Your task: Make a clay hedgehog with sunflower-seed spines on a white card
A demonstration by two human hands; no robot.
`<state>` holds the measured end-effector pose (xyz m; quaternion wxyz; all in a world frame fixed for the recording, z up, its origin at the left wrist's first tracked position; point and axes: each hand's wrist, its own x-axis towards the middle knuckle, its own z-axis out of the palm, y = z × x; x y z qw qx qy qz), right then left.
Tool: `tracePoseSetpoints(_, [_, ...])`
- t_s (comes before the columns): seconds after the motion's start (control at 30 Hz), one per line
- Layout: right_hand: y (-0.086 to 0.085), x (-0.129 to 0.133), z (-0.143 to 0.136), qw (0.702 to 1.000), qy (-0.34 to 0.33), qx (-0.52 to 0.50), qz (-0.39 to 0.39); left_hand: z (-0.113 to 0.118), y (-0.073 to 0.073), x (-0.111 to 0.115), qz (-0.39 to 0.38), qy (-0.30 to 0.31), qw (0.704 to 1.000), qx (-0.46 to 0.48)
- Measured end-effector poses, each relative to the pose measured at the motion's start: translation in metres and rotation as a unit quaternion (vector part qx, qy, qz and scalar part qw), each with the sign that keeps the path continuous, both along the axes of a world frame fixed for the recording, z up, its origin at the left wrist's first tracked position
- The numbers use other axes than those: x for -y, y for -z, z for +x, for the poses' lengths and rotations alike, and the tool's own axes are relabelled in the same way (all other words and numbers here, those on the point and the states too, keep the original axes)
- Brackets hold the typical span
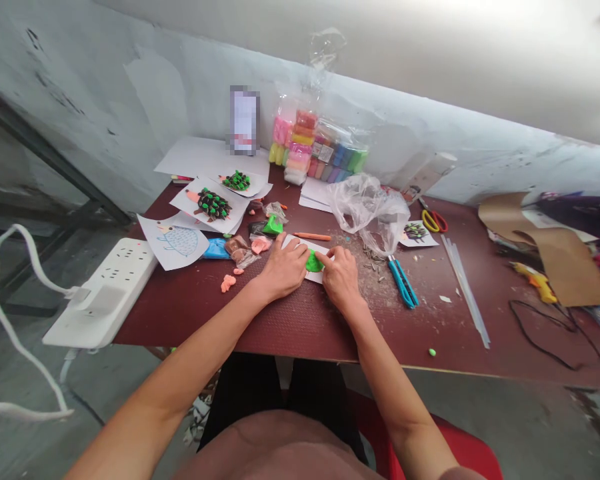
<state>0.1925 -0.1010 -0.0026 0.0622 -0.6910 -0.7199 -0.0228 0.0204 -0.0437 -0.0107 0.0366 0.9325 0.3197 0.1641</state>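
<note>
A flattened patch of green modelling clay [314,261] lies on a small white card [314,276] near the middle of the table. My left hand [286,268] rests over the card's left part, fingers stretched out and lying flat, their tips at the clay's edge. From the other side, my right hand [342,275] presses on the clay with its thumb and index finger, the other fingers curled in. Just above the card lies an orange stick-like tool [312,237]. To the left are an opened packet of bright green clay [273,225] and pink clay pieces [228,283].
Hedgehog pictures on paper [190,190] and a power strip [105,287] are at left. Bagged coloured clay [325,150] leans at the wall. A plastic bag [367,207], turquoise-handled cutters [403,283], scissors [434,221], glue sticks [465,293] and a glue gun [537,282] lie right.
</note>
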Motion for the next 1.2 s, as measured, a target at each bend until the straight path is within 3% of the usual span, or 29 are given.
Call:
tracePoseSetpoints(0.37, [0.004, 0.008, 0.001, 1.0, -0.002, -0.003, 0.026, 0.0, 0.005, 0.001, 0.007, -0.009, 1.0, 0.012])
tracePoseSetpoints(1.0, [0.004, 0.005, 0.001, 0.999, 0.034, -0.035, 0.003, -0.001, 0.0, 0.001, -0.009, -0.006, 1.0, -0.008])
tracePoseSetpoints(1.2, [0.016, 0.006, 0.01, 0.993, 0.019, -0.1, 0.063, 0.0, 0.0, 0.002, -0.004, -0.014, 1.0, -0.014])
